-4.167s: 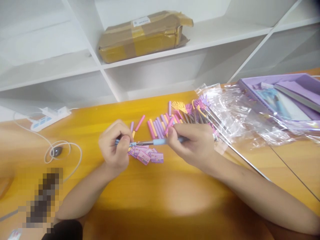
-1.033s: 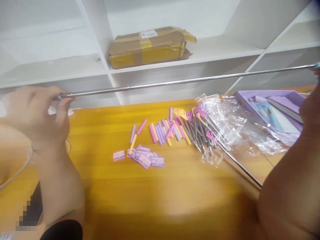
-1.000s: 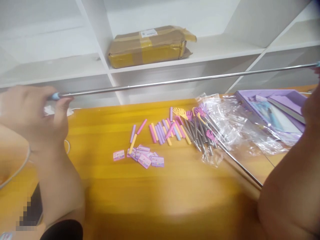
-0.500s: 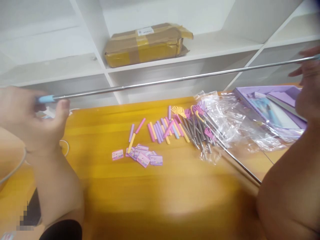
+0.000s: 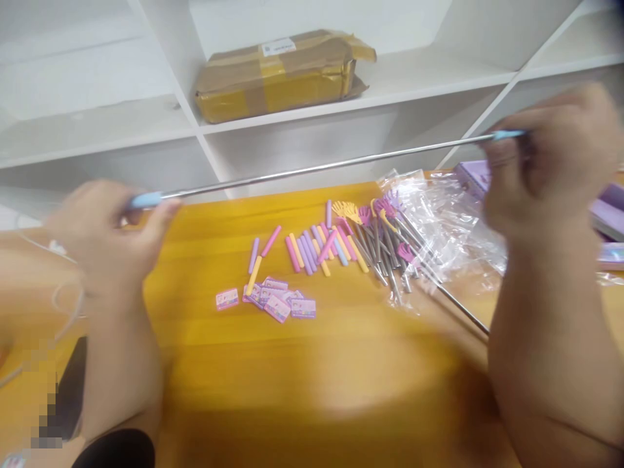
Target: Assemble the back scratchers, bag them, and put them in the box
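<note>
An extended telescopic back scratcher (image 5: 331,167), a thin metal rod with light-blue ends, spans between my hands above the table. My left hand (image 5: 110,237) is closed round its blue left end, thumb along the rod. My right hand (image 5: 556,159) grips the blue right end, whose tip is hidden in the fingers. Below lie several loose coloured handle sleeves (image 5: 309,255), in pink, purple, yellow and blue. Beside them is a pile of metal rods with hand-shaped heads (image 5: 385,240) in yellow, pink and purple. Small printed cards (image 5: 277,307) lie overlapping in front.
Clear plastic bags (image 5: 439,214) lie right of the rods, near a purple box (image 5: 472,179) partly behind my right arm. One long rod (image 5: 463,311) slants toward my right forearm. A taped carton (image 5: 277,81) sits on the white shelf (image 5: 312,120) behind. A white cable (image 5: 73,322) runs at left.
My hands have come closer together and the back scratcher's rod spans a shorter length. My right hand moved left, now covering part of the purple box; my left hand moved slightly right.
</note>
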### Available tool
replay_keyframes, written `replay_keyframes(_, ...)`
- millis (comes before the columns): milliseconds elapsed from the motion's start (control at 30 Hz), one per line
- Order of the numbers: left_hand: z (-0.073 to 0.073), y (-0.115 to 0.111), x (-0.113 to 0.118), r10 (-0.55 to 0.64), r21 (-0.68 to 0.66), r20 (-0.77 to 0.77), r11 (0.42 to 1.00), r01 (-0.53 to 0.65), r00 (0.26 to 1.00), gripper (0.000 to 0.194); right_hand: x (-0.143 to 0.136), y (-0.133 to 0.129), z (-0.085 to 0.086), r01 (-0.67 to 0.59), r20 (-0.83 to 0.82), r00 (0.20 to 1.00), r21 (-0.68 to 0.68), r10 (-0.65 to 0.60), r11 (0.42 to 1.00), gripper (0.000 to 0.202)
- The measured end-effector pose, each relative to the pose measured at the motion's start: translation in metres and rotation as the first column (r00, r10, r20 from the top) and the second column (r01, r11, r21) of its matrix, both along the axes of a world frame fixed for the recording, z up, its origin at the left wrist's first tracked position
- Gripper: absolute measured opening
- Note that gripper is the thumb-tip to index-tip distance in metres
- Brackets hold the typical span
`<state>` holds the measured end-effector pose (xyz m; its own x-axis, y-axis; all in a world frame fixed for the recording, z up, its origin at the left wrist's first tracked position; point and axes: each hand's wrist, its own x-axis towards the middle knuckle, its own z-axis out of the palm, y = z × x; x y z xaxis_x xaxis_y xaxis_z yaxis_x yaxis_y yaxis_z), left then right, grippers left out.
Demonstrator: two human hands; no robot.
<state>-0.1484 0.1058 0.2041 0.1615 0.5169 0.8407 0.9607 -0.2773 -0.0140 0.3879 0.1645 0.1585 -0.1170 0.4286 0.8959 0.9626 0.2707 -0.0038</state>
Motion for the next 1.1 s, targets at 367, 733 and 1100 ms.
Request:
replay_keyframes(367, -0.033, -0.047, 0.116, -0.208, -0.082, -0.067, 0.976, 0.202, 0.976, 0.025, -0.167, -0.091, -0.016, -0.438, 0.008, 0.895, -0.173, 0.446, 0.882, 0.022)
replay_keyframes(733, -0.031, -0.051, 0.125, -0.213, -0.143, -0.103, 0.97, 0.198, 0.972, 0.022, -0.173, -0.101, -0.012, -0.467, 0.102, 0.856, -0.267, 0.506, 0.843, 0.024)
replay_keyframes(1100, -0.04, -0.05, 0.128, -0.155, -0.037, -0.235, 0.988, 0.15, 0.96, 0.013, -0.172, -0.094, -0.014, -0.529, 0.144, 0.813, -0.222, 0.564, 0.819, 0.025)
